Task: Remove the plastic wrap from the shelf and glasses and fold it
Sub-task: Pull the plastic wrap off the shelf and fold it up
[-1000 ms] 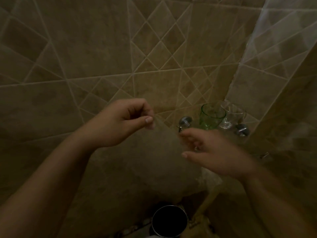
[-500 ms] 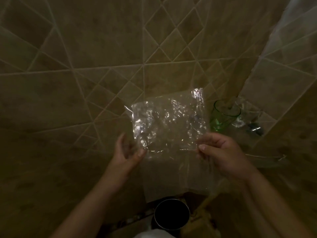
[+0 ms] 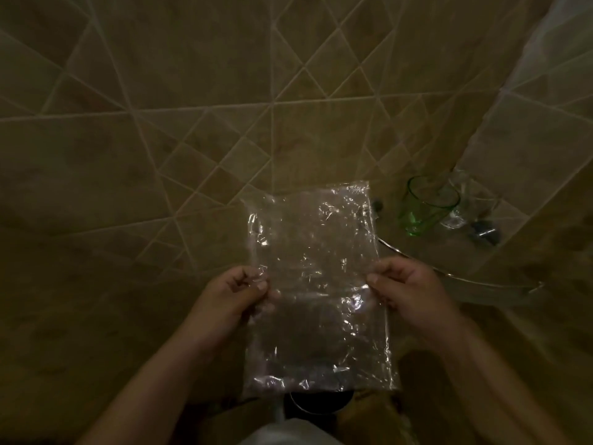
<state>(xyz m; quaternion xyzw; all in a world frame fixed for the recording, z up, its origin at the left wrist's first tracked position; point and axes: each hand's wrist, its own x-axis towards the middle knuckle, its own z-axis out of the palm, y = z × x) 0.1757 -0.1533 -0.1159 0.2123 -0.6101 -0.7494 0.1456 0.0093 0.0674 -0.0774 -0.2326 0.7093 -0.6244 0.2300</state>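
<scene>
At inspection the plastic wrap (image 3: pixel 316 284) was clear of the shelf and glasses and hung as a crinkled, roughly rectangular sheet in front of the person, its lower edge just above a dark round container (image 3: pixel 316 403) on the floor. The principal risk, in my judgement, lay in the film itself: thin and clingy, it could stick to itself or crease unevenly when the halves are brought together, giving a crooked fold; a pull too hard between the two holds could stretch or tear it. A second risk was loss of a hold, since each side was held only at the edge, and the sheet would then drop toward the container. The left hand (image 3: pixel 236 293) was curled, thumb and fingers pinching the left edge about mid-height. The right hand (image 3: pixel 407 290) was likewise curled, pinching the right edge at the same level, forearms angled inward and upward. Farther off, to the right, the glass corner shelf (image 3: pixel 475 277) carried a green glass (image 3: pixel 423 205) and a clear glass (image 3: pixel 462 203) just beside it, both upright and uncovered; a careless swing of the right arm could strike them. The tiled wall (image 3: pixel 192 91) stood behind.
</scene>
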